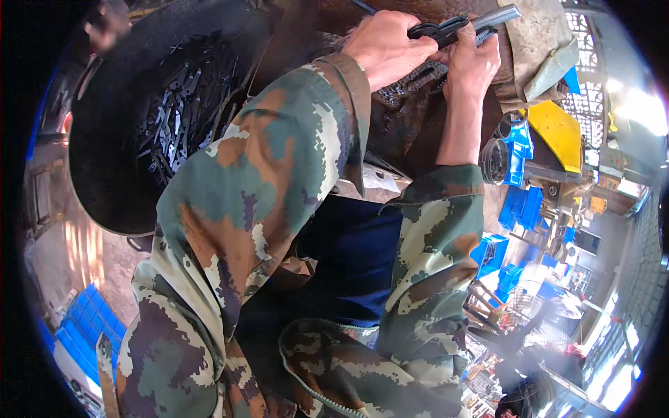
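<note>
Both hands are close together at the top of the view, over a dark, worn work surface (pixel 401 129). My left hand (pixel 391 49) is closed around a dark, jointed-looking metal piece (pixel 439 30). My right hand (pixel 472 66) meets that piece from the right, its fingers bent around its end and a grey ribbed piece (pixel 486 35). Just beyond the fingertips a smooth silver bar (pixel 496 16) points to the right; whether it joins the dark piece cannot be made out. Small dark metal bits lie under the hands.
A large black basin (pixel 104 167) at the left holds many thin metal pieces (pixel 178 115). Stiff brown-grey cloth (pixel 536 42) hangs at the top right. Beyond it are a yellow panel (pixel 555 134), blue bins (pixel 521 207) and a round container (pixel 495 160). Blue crates (pixel 90 324) stand lower left.
</note>
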A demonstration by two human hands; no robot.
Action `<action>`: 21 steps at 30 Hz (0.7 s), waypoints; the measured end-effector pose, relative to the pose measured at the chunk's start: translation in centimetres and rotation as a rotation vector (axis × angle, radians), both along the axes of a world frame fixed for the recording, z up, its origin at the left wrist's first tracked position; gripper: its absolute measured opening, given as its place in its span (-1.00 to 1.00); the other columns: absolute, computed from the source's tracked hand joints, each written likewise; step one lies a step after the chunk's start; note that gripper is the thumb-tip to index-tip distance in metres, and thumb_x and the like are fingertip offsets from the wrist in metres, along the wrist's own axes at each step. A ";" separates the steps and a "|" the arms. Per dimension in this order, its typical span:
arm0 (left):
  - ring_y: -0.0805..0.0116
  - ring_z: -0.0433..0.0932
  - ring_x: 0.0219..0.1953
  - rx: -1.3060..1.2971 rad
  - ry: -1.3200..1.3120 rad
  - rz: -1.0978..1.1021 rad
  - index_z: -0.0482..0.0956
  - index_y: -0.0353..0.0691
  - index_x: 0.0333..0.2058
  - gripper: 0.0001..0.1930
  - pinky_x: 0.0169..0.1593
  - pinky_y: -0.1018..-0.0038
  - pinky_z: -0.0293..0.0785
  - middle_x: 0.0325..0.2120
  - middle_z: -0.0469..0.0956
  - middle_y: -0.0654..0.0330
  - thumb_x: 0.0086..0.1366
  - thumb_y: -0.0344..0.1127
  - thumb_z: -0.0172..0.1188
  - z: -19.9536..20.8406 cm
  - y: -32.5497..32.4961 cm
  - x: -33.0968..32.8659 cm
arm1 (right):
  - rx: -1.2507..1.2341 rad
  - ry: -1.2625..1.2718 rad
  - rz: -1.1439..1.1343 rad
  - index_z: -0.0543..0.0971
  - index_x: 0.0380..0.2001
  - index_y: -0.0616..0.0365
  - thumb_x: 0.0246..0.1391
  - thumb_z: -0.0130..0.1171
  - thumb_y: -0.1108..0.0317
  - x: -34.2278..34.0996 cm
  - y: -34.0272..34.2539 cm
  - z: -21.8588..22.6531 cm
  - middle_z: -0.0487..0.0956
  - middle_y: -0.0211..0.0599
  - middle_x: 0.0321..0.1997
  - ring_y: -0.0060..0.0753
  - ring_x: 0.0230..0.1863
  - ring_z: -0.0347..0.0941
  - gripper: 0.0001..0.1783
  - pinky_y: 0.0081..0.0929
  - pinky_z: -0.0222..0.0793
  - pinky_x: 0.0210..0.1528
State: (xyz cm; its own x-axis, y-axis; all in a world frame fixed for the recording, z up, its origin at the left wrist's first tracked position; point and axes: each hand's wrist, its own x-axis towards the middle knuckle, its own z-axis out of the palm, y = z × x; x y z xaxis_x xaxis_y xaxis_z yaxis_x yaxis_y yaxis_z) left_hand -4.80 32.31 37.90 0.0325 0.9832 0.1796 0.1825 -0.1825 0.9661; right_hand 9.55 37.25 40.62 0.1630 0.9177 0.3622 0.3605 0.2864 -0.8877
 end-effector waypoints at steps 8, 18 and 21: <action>-0.05 0.61 -0.32 0.017 -0.019 0.003 0.67 -0.26 -0.26 -0.63 -0.14 0.22 0.48 -0.41 0.61 -0.12 0.12 -0.06 0.22 1.1 -0.5 0.4 | 0.070 -0.051 -0.004 0.47 -0.12 0.28 0.23 0.12 0.38 1.8 2.0 -0.5 0.66 -0.10 -0.33 -0.47 -0.49 0.55 -0.77 -0.50 0.52 -0.59; 0.58 0.37 -0.62 -0.031 -0.209 -0.043 0.70 -0.25 -0.35 -0.71 -0.54 0.51 0.28 -0.69 0.46 0.32 0.25 -0.11 0.23 0.2 0.6 -1.1 | -0.153 0.118 0.040 0.53 -0.26 0.26 0.12 0.23 0.32 0.9 -2.1 0.0 0.40 -0.49 -0.59 -0.68 -0.69 0.24 -0.78 -0.56 0.49 -0.68; 0.58 0.36 -0.57 -0.066 -0.162 -0.070 0.70 -0.24 -0.31 -0.69 -0.46 0.54 0.29 -0.65 0.47 0.33 0.26 -0.09 0.22 0.1 0.8 -2.1 | -0.263 0.042 0.109 0.56 -0.20 0.29 0.11 0.25 0.34 2.6 -6.0 0.0 0.57 -0.27 -0.35 -0.50 -0.56 0.51 -0.74 -0.57 0.45 -0.68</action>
